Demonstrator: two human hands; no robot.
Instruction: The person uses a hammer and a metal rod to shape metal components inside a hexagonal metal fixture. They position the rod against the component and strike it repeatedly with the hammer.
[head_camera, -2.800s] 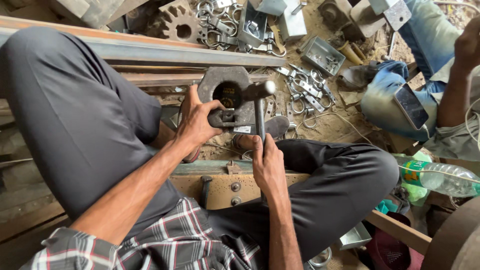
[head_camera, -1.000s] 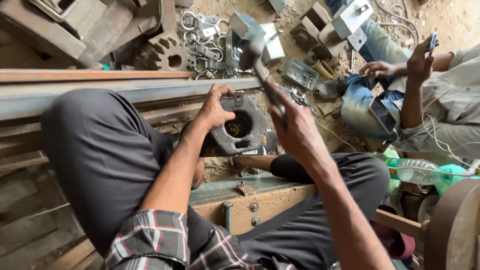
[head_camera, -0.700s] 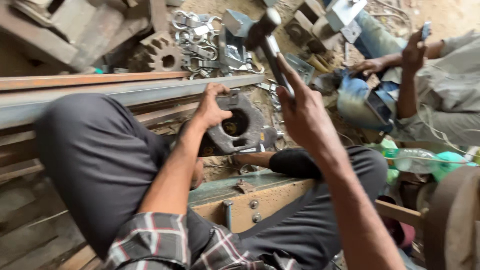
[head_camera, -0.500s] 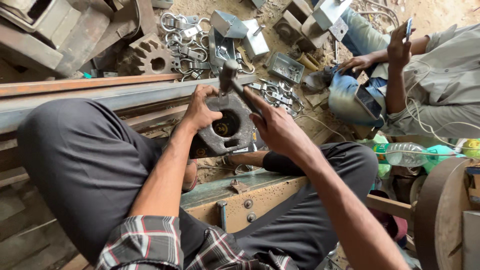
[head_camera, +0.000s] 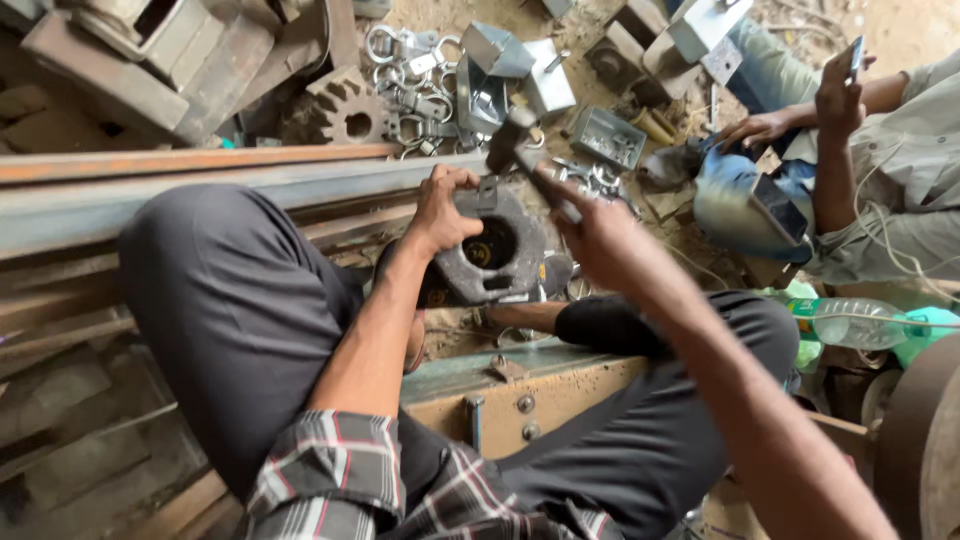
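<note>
My left hand (head_camera: 442, 208) grips the top left edge of a thick round metal block (head_camera: 492, 250) with a dark hole in its middle, holding it tilted on edge between my legs. My right hand (head_camera: 597, 238) is closed on the handle of a hammer (head_camera: 515, 145). The hammer's head hangs just above the small upright piece (head_camera: 487, 190) at the block's top rim. Whether it touches that piece I cannot tell.
A long steel angle bar (head_camera: 200, 195) runs left behind my knee. A gear wheel (head_camera: 352, 122), metal rings and brackets (head_camera: 420, 70) litter the ground beyond. Another person (head_camera: 870, 150) sits at right holding a phone. A plastic bottle (head_camera: 860, 322) lies near my right knee.
The hammer was lifted high and has come down toward the top of the block. My left hand kept its hold on the block throughout.
</note>
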